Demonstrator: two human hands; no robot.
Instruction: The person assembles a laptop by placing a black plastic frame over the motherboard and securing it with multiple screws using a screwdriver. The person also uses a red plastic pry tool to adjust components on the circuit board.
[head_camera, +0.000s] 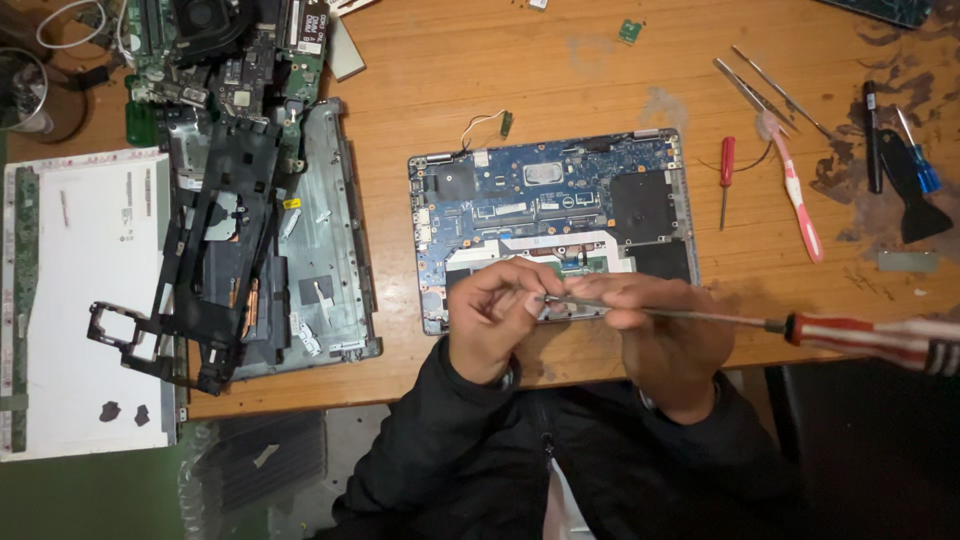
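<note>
1. The left hand (497, 318) pinches the tip of the screwdriver (740, 322); the right hand (665, 325) is closed round its thin shaft, above the near edge of the open laptop (550, 205) on the desk (560, 70).
2. The screwdriver looks light and rigid, and the bare steel is likely slippery.
3. The striped handle, sticking out to the right, probably gives the surest grip.
4. The exposed blue board looks fragile.

A worn wooden surface (560, 80) carries an opened laptop base (552, 215), a stripped grey laptop shell (335, 250), a white display panel (85, 300), a small red screwdriver (727, 172), tweezers (748, 92) and a pink toothbrush (797, 190).
</note>
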